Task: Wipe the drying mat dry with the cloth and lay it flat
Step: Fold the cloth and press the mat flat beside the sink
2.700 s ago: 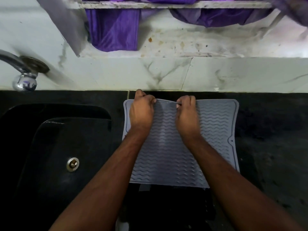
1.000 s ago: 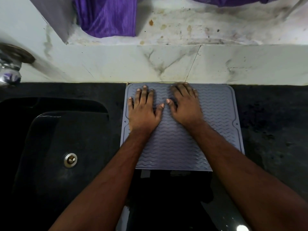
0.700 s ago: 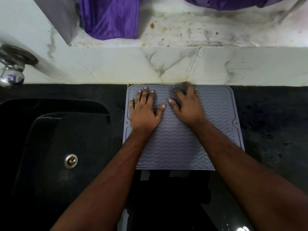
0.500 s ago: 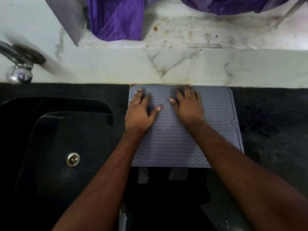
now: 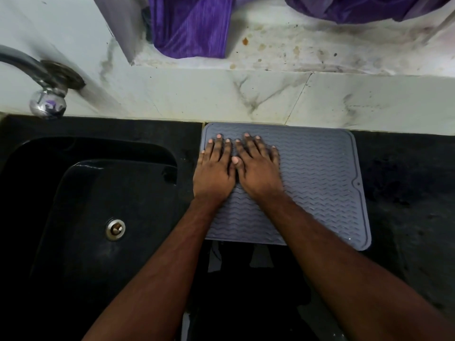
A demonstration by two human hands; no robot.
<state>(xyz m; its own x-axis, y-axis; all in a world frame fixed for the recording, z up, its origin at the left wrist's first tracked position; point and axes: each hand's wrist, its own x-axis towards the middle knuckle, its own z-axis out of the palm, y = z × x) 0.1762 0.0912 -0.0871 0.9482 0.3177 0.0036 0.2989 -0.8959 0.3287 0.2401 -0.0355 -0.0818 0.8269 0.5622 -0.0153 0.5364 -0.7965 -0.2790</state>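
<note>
Mat [image 5: 317,173] lies flat on bench [image 5: 406,193]; left hand [image 5: 213,173] & right hand [image 5: 258,174] press it, fingers [image 5: 250,146] straight, holding nothing. No cloth near fingers; task looks nearly done.

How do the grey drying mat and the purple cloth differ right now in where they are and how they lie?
The drying mat lies spread flat on the black counter; the purple cloth hangs in folds over the marble ledge above. The mat has both hands on it, left hand and right hand; the cloth is untouched. The mat is ribbed grey, the cloth striped purple.
</note>
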